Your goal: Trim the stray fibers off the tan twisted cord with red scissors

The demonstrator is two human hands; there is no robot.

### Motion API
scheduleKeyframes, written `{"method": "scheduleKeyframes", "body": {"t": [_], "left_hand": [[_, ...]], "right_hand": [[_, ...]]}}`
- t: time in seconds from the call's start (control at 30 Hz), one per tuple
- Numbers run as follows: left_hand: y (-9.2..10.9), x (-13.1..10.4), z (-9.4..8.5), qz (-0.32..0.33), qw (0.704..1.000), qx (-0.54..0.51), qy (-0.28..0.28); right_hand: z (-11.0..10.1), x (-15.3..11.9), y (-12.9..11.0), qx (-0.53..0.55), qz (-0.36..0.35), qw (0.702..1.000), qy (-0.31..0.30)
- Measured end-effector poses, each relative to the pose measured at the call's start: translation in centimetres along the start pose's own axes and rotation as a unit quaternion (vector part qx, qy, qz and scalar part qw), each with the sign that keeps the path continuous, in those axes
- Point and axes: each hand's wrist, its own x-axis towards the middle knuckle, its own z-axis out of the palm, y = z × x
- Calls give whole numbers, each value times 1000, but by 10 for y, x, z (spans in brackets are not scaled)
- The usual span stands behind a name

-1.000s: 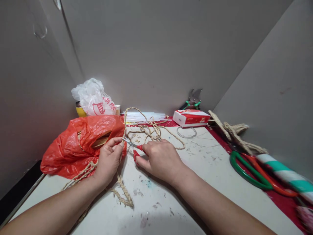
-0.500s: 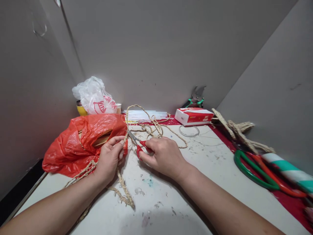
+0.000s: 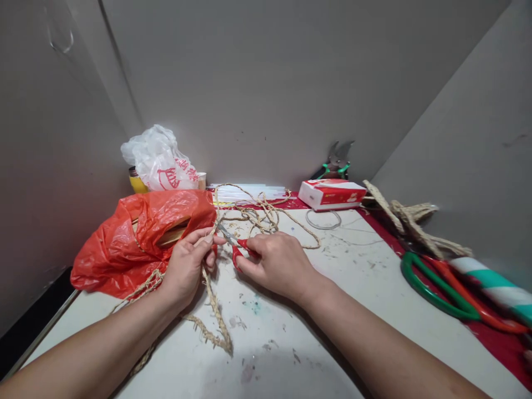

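Observation:
My left hand [image 3: 189, 266] pinches a braided straw cord [image 3: 215, 305], which hangs below it in a bend on the white table [image 3: 282, 332]. Farther back, more of the cord lies in tangled loops. My right hand [image 3: 282, 263] has its fingers in the red handles of small scissors [image 3: 236, 244]. Their grey blades point up and left, close to the cord at my left fingertips. Whether the blades touch the cord is too small to tell.
An orange plastic bag [image 3: 120, 244] with thin wooden strips lies left, a white bag [image 3: 160, 160] behind it. At the back are a tissue pack [image 3: 331, 194] and pruning shears [image 3: 338, 160]. Large green-and-orange-handled scissors [image 3: 440, 293] and straw bundles [image 3: 411, 219] lie right.
The fingers of my left hand have shifted on the cord, with one fingertip now stretched toward the scissor blades. The cord's upper loop sits a little lower. The camera view has moved slightly.

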Motion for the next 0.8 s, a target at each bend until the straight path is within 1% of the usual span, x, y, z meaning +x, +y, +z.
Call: {"method": "scheduleKeyframes", "body": {"t": [0.23, 0.37, 0.57, 0.7, 0.8], "left_hand": [[-3, 1, -2, 11, 1000, 8, -3], [-4, 3, -3, 10, 1000, 4, -8], [-4, 3, -2, 9, 1000, 3, 3], [-5, 2, -1, 13, 1000, 16, 6], [-5, 2, -1, 11, 1000, 19, 2]], "right_hand": [[-1, 0, -3, -52, -28, 998, -23], [0, 2, -1, -49, -35, 997, -45], [1, 2, 5, -18, -11, 1000, -18], [0, 2, 0, -33, -29, 999, -32], [0, 2, -3, -48, -30, 998, -37]]}}
